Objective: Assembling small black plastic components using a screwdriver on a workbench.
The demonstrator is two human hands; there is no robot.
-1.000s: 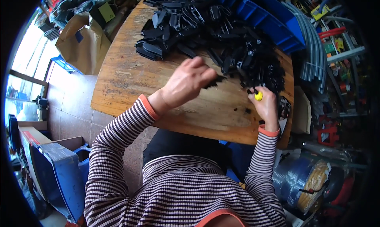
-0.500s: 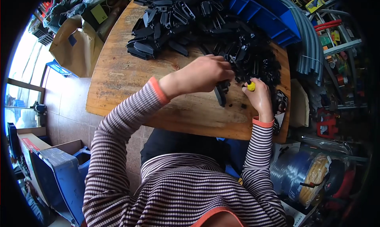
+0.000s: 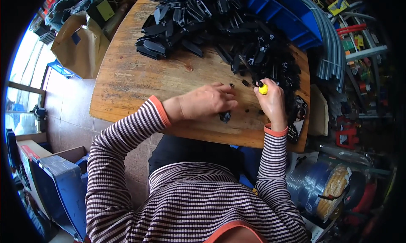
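1. The left hand [image 3: 205, 102] has come back from the black pile and now lies flat near the bench's [image 3: 127, 80] front edge, fingers spread, a small black piece [image 3: 225, 116] touching its fingertips
2. The right hand [image 3: 272, 102] stays closed around a yellow-handled tool [image 3: 262, 89], tip toward the heap of black plastic parts [image 3: 220, 27]
3. A few tiny black bits [image 3: 245, 82] lie loose between the hands
4. It looks like a part was fetched and set down for working

Worn wooden table [image 3: 127, 86] under a heap of black plastic parts [image 3: 220, 27].
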